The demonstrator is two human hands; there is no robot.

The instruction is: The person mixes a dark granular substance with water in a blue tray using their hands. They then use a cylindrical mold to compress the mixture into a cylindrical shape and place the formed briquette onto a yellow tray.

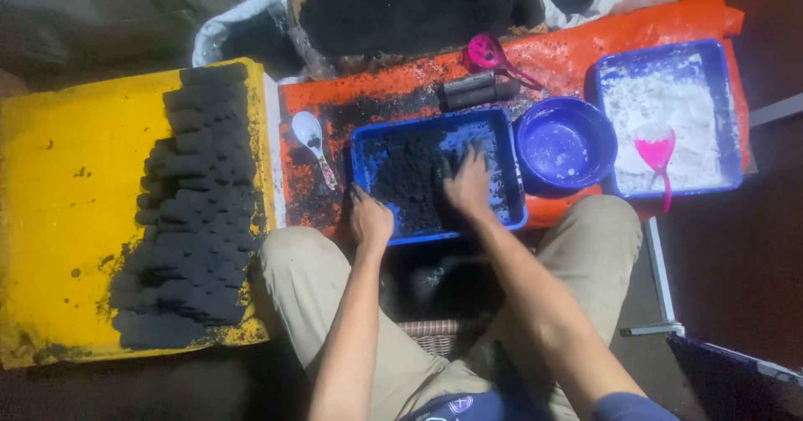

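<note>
A blue rectangular tray (506,149) holding black powdery paste sits on an orange sheet (585,40) in front of my knees. My right hand (468,185) presses flat into the black material inside the tray, fingers spread and blackened. My left hand (370,219) rests on the tray's near left corner, fingers curled over the rim. Left of the tray lies a white spoon (311,137) smeared with black.
A yellow board (67,212) at left carries several rows of moulded black blocks (196,195). A round blue bowl (565,143), a blue tray of white powder (669,112) with a pink scoop (656,155), a dark cylinder (478,91), a magenta scoop (489,53) and sacks of black powder (401,7) surround the work.
</note>
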